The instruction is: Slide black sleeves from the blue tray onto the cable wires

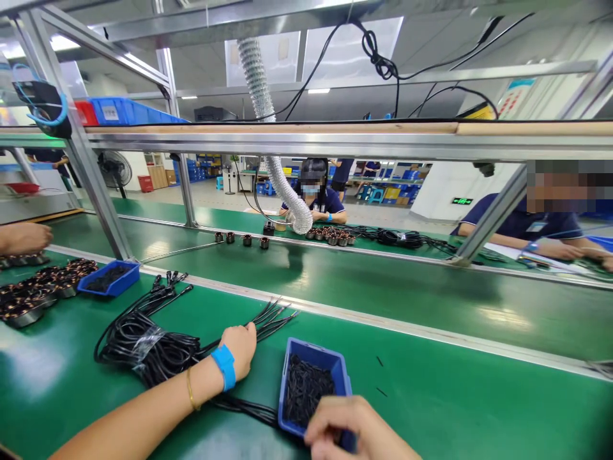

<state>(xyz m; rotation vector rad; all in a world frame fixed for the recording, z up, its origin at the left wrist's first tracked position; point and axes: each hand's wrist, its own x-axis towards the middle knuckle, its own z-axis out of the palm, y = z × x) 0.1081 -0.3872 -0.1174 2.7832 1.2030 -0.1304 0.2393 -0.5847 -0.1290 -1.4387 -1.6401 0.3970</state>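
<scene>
My left hand (pixel 239 350), with a blue wristband, is closed round the stripped-end side of several black cables (pixel 271 324), whose thin wire ends fan out past my fingers. The rest of the cable bundle (pixel 153 345) lies coiled to the left, bound with clear wrap, its connectors pointing away. My right hand (pixel 357 425) is at the near edge of a blue bin (pixel 345 377) filled with short black tubing pieces (pixel 306 386). Its fingers are curled together, slightly blurred; whatever they hold is hidden.
Two loose black tubing pieces (pixel 381 391) lie right of the bin. Another blue bin (pixel 117 281) and wound copper stators (pixel 43 287) sit at left, near a co-worker's hand (pixel 23 238). Beyond the metal rail (pixel 383 322) runs a green belt. A ventilation hose (pixel 282 179) hangs ahead; co-workers sit opposite.
</scene>
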